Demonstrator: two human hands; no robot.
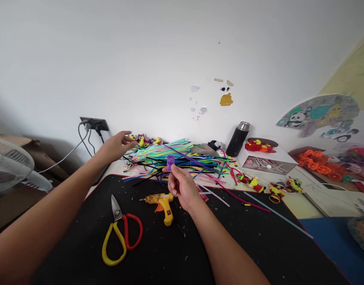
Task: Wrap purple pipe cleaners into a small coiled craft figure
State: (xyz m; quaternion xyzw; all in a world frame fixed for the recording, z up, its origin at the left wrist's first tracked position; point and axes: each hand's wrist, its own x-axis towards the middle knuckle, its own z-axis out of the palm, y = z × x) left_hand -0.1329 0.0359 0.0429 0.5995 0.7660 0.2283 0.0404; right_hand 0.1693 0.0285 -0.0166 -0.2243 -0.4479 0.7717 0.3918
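Note:
My right hand point(183, 186) pinches a purple coil of fuzzy pipe cleaner point(170, 161) between thumb and fingers, held upright over the front of the pipe cleaner pile. Farther back on the left, my left hand point(118, 146) reaches out with its fingers stretched and apart. Nearest to it are small yellow and red pipe cleaner figures point(141, 140) by the wall; whether a fingertip touches one I cannot tell. A heap of many-coloured pipe cleaners point(176, 150) spreads behind my right hand. A yellow glue gun point(159, 202) lies below that hand, on the black mat point(184, 253).
Scissors point(122, 229) with red and yellow handles lie on the mat at left. A black thermos point(237, 139) and a white box point(266, 162) stand at the back right. More pipe cleaner figures point(277, 190) lie before the box. A fan point(12, 166) is at far left.

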